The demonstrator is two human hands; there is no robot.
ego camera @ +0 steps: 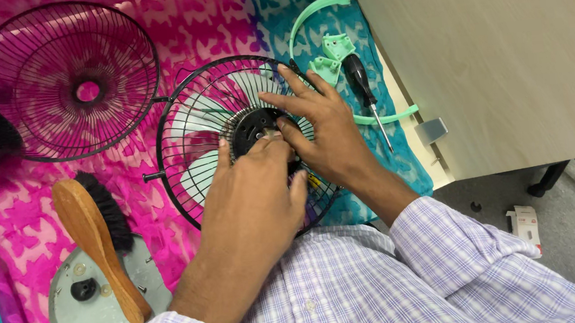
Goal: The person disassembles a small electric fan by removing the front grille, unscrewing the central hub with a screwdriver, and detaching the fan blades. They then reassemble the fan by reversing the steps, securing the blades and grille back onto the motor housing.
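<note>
Both hands were on the black wire fan guard with pale blades behind it (192, 145), which lay flat on the pink-and-teal patterned cloth (206, 23), centre frame, just beside the pale wooden desk (500, 53).

Left hand (253, 199): fingers curled in narrow over the black round hub (251, 126) at the guard's centre, tips pinching something small there. Couldn't tell what; too hidden.

Right hand (323, 127): spread wide, palm down across the guard's right side, forefinger reaching toward the hub. It held nothing, just pressed the wire.

Judgement: centre fastener was being worked by hand. To do it well: keep the right palm flat so the guard doesn't spin with the hub, turn with fingertips only, keep it square to the hub so it doesn't cross-thread, and don't bend the blades through the wires.

Nearby:
- black-handled screwdriver (364, 89) on the cloth just right of the right hand, touching the mint-green plastic ring pieces (333, 50)
- second black wire guard half (62, 81), upper left, apart
- wooden-handled brush with black bristles (97, 240) resting on a grey round base plate (90, 317), lower left
</note>
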